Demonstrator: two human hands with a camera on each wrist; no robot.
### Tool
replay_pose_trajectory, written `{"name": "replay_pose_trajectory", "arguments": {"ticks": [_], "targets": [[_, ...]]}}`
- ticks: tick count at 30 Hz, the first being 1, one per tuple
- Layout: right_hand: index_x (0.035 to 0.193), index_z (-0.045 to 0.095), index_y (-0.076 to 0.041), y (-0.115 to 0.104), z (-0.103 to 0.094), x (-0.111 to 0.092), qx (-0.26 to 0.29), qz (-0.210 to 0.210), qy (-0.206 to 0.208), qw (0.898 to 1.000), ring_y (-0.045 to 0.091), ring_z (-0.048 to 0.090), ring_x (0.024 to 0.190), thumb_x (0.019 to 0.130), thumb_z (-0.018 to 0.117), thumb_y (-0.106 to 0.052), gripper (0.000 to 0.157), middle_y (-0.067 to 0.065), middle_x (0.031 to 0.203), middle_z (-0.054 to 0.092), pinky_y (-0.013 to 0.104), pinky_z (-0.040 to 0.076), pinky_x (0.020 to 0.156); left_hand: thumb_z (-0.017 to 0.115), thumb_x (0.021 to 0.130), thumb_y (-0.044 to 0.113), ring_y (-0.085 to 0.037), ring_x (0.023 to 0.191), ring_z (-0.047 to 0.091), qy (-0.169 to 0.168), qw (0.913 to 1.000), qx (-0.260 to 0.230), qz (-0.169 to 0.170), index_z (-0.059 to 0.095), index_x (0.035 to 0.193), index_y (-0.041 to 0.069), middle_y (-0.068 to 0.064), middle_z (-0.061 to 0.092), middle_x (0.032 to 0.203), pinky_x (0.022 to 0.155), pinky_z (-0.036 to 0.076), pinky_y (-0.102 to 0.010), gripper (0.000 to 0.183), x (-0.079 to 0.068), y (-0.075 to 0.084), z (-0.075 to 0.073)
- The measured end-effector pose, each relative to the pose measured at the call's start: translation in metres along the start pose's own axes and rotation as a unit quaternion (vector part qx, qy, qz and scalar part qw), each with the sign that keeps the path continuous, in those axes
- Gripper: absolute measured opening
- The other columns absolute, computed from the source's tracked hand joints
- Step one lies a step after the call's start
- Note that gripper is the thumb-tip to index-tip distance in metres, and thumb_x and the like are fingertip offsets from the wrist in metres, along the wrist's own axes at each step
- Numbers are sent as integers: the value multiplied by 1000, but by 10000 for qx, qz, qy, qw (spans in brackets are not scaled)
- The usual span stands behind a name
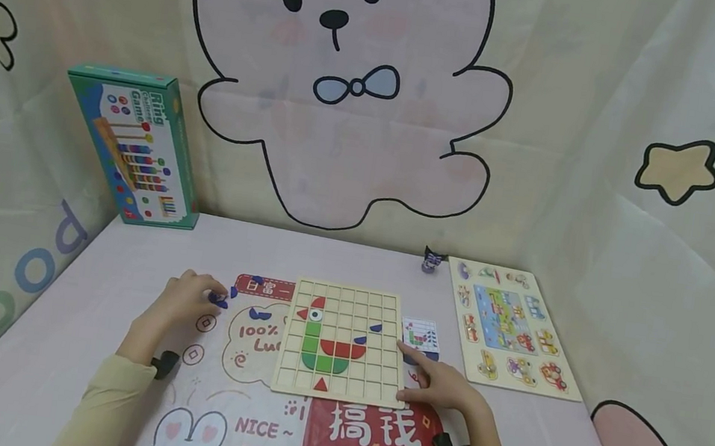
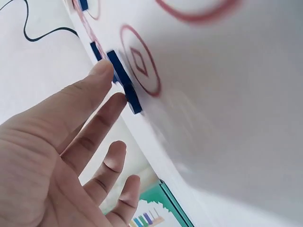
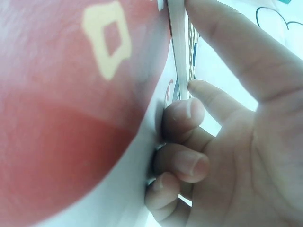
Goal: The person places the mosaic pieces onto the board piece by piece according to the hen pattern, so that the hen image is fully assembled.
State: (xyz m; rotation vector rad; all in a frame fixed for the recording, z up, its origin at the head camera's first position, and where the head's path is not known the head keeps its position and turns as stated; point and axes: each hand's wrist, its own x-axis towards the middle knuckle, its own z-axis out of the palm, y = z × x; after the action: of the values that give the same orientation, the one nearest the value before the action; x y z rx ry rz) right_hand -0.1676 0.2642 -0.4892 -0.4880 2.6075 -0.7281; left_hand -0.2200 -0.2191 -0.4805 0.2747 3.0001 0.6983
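Note:
My left hand (image 1: 188, 299) reaches to several small blue pieces (image 1: 218, 300) left of the board. In the left wrist view its thumb tip and a fingertip lie right at a blue piece (image 2: 118, 68), the other fingers spread loosely. My right hand (image 1: 444, 385) rests at the right edge of a wooden grid board (image 1: 377, 384), thumb and index finger touching it, the other fingers bent against the table. On the board, red, green and blue pieces form a bird with an eye tile (image 1: 316, 315). A red triangle (image 1: 322, 384) lies near its lower edge.
A small pattern card (image 1: 420, 334) lies right of the board, beside a picture puzzle board (image 1: 512, 334). A tiny dark figurine (image 1: 431, 261) stands behind. A green game box (image 1: 143, 150) leans at the back left. A printed mat (image 1: 261, 436) lies underneath.

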Motion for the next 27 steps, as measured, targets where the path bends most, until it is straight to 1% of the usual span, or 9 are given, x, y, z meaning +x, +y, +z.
{"name": "replay_pose_trajectory", "arguments": {"ticks": [4, 10, 13, 21, 27], "targets": [[145, 31, -24, 2, 0, 1, -18, 9, 5, 10000, 8, 33, 51, 74, 71, -48, 85, -4, 59, 43, 24, 30, 51, 71, 76, 11, -35, 102, 47, -128, 9999, 83, -17, 70, 105, 12, -12, 64, 108, 87, 30, -57, 28, 3, -8, -2], [145, 31, -24, 2, 1, 2, -28, 41, -9, 10000, 9, 32, 52, 74, 72, -48, 85, -4, 59, 42, 25, 30, 52, 69, 77, 7, -36, 102, 48, -89, 9995, 292, 99, 70, 103, 12, -13, 64, 109, 84, 32, -57, 27, 4, -19, -6], [145, 31, -24, 1, 0, 2, -8, 49, -9, 10000, 9, 33, 52, 74, 72, -48, 85, -4, 59, 42, 25, 31, 52, 69, 77, 6, -36, 100, 48, -135, 9992, 361, 135, 70, 102, 12, -13, 64, 107, 83, 33, -57, 25, 6, -22, -6], [145, 31, -22, -1, -1, 2, -9, 27, -3, 10000, 10, 33, 52, 74, 72, -46, 85, -2, 60, 43, 27, 31, 54, 68, 78, 6, -30, 90, 51, -304, 9987, 409, 0, 69, 99, 9, -9, 65, 92, 80, 36, -54, 21, 7, -22, -6], [145, 31, -22, 1, 0, 2, -31, 7, 12, 10000, 9, 33, 52, 74, 72, -46, 86, -2, 60, 43, 26, 31, 53, 68, 79, 7, -29, 88, 51, -299, 9989, 356, -108, 69, 100, 8, -8, 65, 89, 79, 35, -53, 21, 3, -20, -6]]}}
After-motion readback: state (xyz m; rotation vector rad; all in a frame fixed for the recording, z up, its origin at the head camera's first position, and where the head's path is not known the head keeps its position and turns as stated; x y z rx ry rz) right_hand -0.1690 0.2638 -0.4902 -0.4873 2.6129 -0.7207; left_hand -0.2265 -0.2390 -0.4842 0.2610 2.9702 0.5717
